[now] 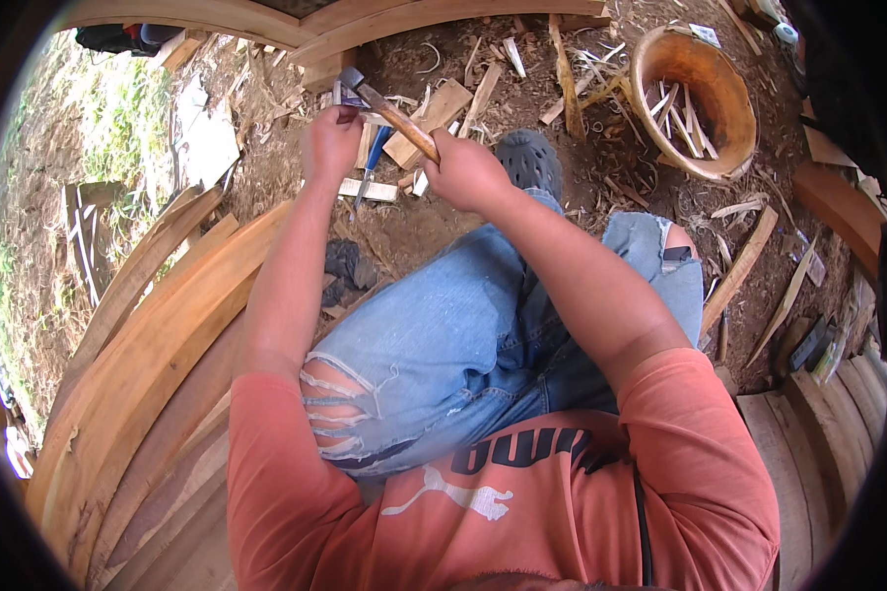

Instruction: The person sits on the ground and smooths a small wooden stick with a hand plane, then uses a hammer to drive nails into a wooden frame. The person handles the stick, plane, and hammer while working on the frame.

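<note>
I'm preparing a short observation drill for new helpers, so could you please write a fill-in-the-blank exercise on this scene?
1. The right hand grips the hammer by its handle, made of ____.
2. The slim tool near the left hand has a ____ handle.
3. Several thin pale sticks lie ____ the bucket.

Missing words: wood; blue; inside.

Boards (168, 335) lie left of the legs (453, 305). The hammer (398, 121) is ahead; right of it — a bucket (727, 98), sticks (696, 136) inside.
</note>
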Demonstrator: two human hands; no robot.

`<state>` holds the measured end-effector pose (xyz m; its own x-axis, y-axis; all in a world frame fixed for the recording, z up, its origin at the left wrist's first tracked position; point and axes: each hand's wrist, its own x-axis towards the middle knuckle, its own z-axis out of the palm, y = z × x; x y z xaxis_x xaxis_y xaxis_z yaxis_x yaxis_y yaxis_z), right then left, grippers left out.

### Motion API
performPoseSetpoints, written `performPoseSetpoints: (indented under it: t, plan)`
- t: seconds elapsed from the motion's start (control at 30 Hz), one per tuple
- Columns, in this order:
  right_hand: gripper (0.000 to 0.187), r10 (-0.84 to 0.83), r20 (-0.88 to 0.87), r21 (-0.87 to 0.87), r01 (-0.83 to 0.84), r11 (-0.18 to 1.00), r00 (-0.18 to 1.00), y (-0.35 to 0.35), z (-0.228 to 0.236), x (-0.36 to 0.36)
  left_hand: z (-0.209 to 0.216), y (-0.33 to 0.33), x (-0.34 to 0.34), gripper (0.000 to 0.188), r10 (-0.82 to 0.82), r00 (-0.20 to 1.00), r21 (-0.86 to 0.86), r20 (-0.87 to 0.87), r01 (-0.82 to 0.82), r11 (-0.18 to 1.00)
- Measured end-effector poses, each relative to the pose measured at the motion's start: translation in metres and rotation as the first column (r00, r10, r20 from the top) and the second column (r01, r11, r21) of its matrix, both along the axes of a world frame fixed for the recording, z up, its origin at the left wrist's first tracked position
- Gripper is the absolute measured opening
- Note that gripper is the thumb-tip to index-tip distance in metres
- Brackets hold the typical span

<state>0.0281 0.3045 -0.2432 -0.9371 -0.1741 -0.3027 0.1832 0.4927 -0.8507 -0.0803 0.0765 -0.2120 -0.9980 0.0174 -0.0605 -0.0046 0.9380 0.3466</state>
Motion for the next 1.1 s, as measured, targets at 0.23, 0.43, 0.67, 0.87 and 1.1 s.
performPoseSetpoints:
  t: [0.23, 0.43, 0.67, 0.87, 1.1]
  plan:
    - [0.033, -0.042, -0.018, 0.013, 0.042, 0.999, 0.999, -0.003, -0.019, 0.003, -0.008, -0.007, 0.001, 0.021, -0.033, 0.997, 0.007, -0.064, 0.033, 0.999]
    - [0.033, -0.055, 0.018, -0.003, 0.055, 0.998, 0.998, -0.002, -0.015, -0.002, -0.004, 0.001, 0.006, 0.021, -0.042, 0.998, -0.01, -0.048, 0.041, 0.999]
    - [0.033, -0.075, 0.068, 0.034, 0.073, 0.997, 0.995, -0.006, -0.039, 0.004, -0.009, -0.002, 0.008, 0.021, -0.069, 0.989, -0.054, -0.128, 0.062, 0.997]
    - [0.034, -0.016, 0.099, 0.017, 0.015, 1.0, 0.995, -0.003, -0.025, 0.0, -0.007, 0.012, 0.003, 0.023, -0.037, 0.995, -0.029, -0.096, 0.035, 0.999]
    - [0.038, -0.078, 0.12, 0.031, 0.075, 0.997, 0.99, 0.002, -0.052, -0.002, -0.008, 0.007, 0.002, 0.023, -0.007, 0.995, -0.018, -0.102, 0.005, 1.0]
